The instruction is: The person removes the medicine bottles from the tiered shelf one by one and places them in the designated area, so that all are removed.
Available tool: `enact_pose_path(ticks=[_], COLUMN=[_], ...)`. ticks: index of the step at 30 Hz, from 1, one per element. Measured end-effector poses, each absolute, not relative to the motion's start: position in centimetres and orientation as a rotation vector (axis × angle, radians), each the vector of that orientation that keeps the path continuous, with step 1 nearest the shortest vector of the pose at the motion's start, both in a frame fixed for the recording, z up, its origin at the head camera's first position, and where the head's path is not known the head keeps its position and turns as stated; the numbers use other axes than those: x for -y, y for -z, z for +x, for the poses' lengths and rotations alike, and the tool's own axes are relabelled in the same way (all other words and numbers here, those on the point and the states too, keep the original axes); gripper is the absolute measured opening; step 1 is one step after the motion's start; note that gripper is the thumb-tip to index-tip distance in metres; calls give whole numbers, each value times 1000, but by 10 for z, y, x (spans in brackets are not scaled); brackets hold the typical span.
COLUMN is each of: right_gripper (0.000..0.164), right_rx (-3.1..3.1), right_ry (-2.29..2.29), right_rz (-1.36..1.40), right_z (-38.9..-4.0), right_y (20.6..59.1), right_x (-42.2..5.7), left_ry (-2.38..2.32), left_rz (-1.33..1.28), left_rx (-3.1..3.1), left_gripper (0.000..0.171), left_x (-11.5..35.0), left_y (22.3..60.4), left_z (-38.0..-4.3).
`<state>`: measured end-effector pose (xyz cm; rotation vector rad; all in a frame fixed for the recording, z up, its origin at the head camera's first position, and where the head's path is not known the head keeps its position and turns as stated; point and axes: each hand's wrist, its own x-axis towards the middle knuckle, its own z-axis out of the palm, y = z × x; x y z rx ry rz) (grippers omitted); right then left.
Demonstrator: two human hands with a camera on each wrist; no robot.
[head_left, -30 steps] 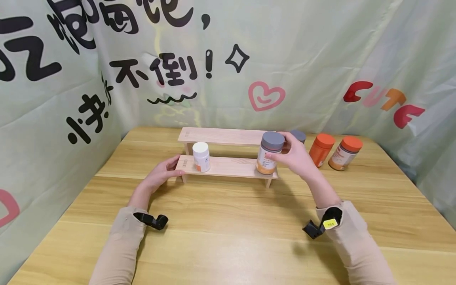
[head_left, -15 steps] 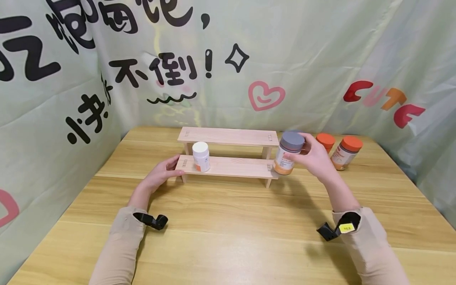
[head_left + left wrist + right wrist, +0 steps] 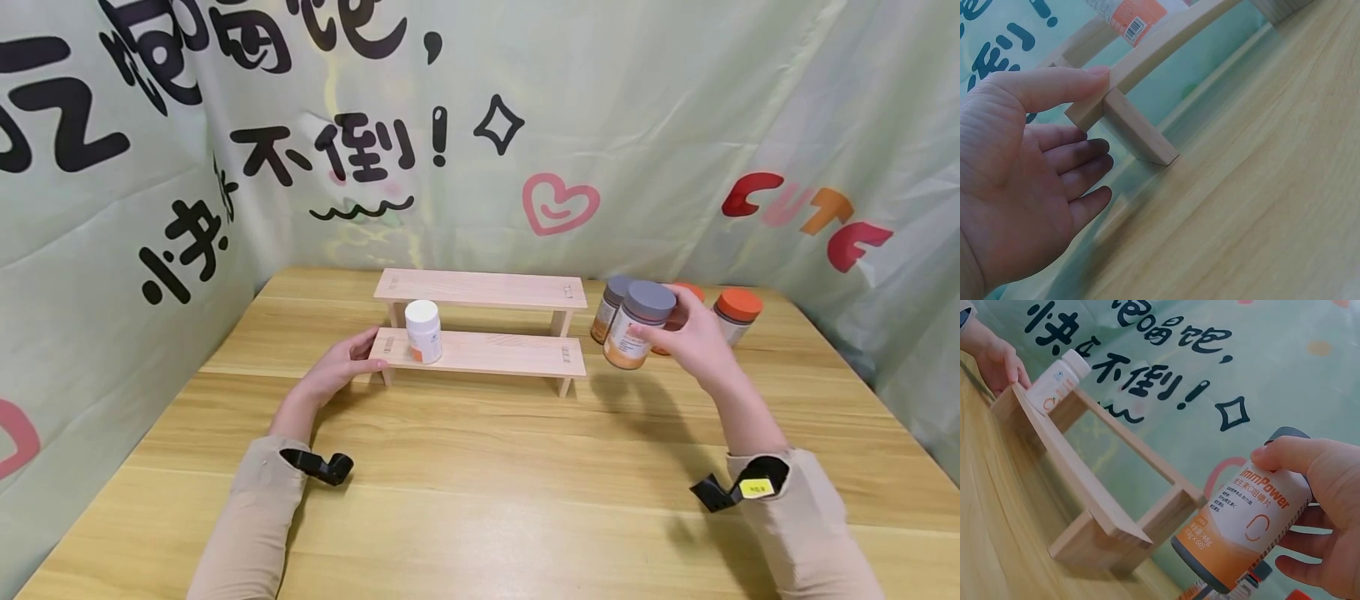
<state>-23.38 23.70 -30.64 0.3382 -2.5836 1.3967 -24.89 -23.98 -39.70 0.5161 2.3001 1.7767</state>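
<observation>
My right hand grips a grey-capped vitamin bottle with a white and orange label. It is held in the air, tilted, just right of the two-tier wooden shelf. At the left end of the lower tier, my left hand pinches the board, thumb on top and index finger beneath its edge. The other fingers hang free under it in the left wrist view. A small white bottle stands upright on the lower tier near that hand.
Behind the held bottle stands another grey-capped bottle. Two orange-capped bottles are on the table at the right, one partly and the other mostly hidden by my right hand. A printed cloth hangs behind.
My right hand has carried the grey-capped vitamin bottle rightward, off the right end of the lower tier to beside the shelf. The left hand and the white bottle have stayed put.
</observation>
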Motion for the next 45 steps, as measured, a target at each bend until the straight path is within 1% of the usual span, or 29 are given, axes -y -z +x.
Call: enact_pose_path(ticks=[8, 15, 24, 32, 45], right_gripper=[66, 67, 68, 67, 70], right_rx=[2604, 2647, 2703, 2736, 2754], right_ry=[-1442, -1349, -1325, -1309, -1330], right_rz=[322, 288, 287, 304, 305], right_z=[-236, -240, -243, -245, -247], right_y=[316, 326, 337, 346, 351], right_x=[-246, -250, -254, -254, -255], left_ry=[-1776, -1776, -1815, -1776, -1769], left_rz=[501, 516, 451, 501, 503], left_rx=[-2304, -2301, -2268, -2305, -2307], left_gripper=[71, 72, 73, 72, 72], left_x=[240, 240, 240, 240, 240], left_y=[397, 397, 398, 397, 398], left_z=[-248, -248, -247, -248, -249])
